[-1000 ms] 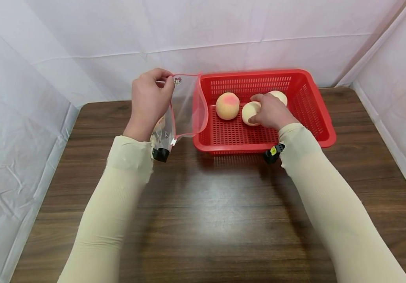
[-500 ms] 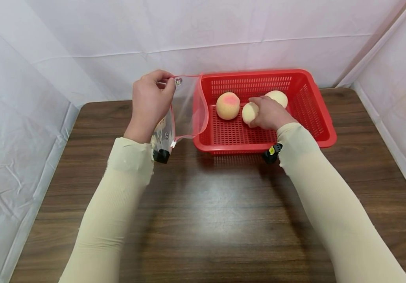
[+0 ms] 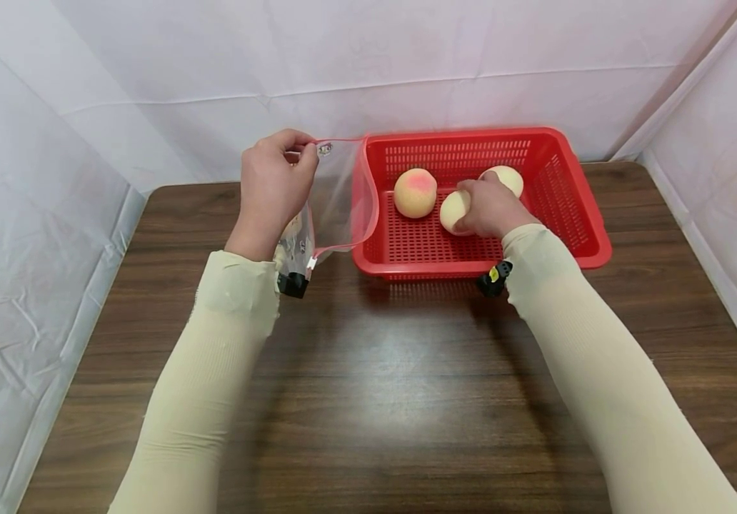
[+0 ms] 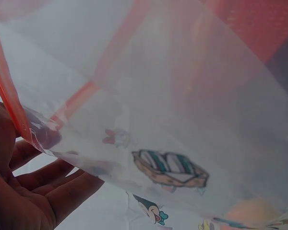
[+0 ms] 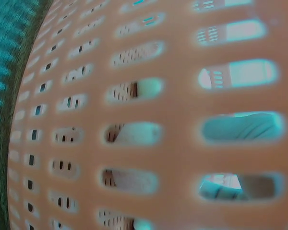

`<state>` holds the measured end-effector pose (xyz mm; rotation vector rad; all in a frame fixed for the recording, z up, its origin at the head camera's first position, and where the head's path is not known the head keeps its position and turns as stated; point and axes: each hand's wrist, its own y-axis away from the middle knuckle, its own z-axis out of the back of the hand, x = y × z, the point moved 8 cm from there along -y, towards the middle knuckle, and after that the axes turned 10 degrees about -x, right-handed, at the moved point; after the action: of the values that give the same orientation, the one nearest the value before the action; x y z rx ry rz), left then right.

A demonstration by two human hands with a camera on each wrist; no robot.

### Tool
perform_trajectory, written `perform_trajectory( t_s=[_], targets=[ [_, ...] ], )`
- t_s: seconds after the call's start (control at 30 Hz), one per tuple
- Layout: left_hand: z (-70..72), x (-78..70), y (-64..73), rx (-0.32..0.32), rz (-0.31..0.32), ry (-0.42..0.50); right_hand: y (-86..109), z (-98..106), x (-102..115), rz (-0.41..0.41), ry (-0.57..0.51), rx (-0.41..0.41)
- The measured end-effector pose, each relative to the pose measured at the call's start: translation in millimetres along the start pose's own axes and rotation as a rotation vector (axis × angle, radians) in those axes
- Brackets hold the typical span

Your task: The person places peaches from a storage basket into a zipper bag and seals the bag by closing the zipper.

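Observation:
In the head view my left hand [image 3: 273, 175] pinches the top edge of a clear zip bag [image 3: 336, 196], whose red-trimmed mouth gapes toward the basket. A white slider [image 3: 312, 263] sits at the near end of the zip. Cartoon prints mark the bag [image 4: 182, 120] in the left wrist view, and a blurred orange round shape [image 4: 252, 211] shows low in it. Inside the red plastic basket [image 3: 471, 270], my right hand [image 3: 492, 207] grips a pale yellow peach [image 3: 452, 212], its fingers covering the right side. The basket's slotted wall [image 5: 182, 105] hides this hand in the right wrist view.
A peach with a pink blush [image 3: 415, 193] lies left of the gripped one in the basket. Another pale peach [image 3: 510, 178] lies behind my right hand. The dark wooden table [image 3: 368, 400] ends at white cloth walls [image 3: 407, 100] at the back and sides.
My right hand has curled further round the pale peach, which is turned slightly. More of the pale peach behind shows than at first. My left hand and the bag have hardly moved.

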<state>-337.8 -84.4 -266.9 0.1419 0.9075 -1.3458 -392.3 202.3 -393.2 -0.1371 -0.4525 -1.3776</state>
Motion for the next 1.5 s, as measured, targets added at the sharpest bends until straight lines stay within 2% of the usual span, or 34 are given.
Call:
perform_trajectory(
  t_s=[0.13,0.43,0.67,1.13,1.5],
  targets=[
    [-0.7,0.8,-0.3,0.005,0.010,-0.002,0.3,0,0,-0.002,0.007,-0.005],
    [-1.6,2.0,-1.7,-0.002,0.008,0.006,-1.1,-4,-3,-0.048,-0.024,0.064],
    [-3.2,3.5,-2.9,0.002,0.010,0.008,-3.9,-4,-4,-0.046,-0.037,0.064],
    [-4.4,0.4,-7.2,0.007,-0.009,0.015,1.4,5,-7,0.017,-0.062,0.003],
    [-2.9,-0.5,-5.7,0.018,-0.005,0.021,11.0,21,16,0.135,-0.102,-0.112]
  ],
)
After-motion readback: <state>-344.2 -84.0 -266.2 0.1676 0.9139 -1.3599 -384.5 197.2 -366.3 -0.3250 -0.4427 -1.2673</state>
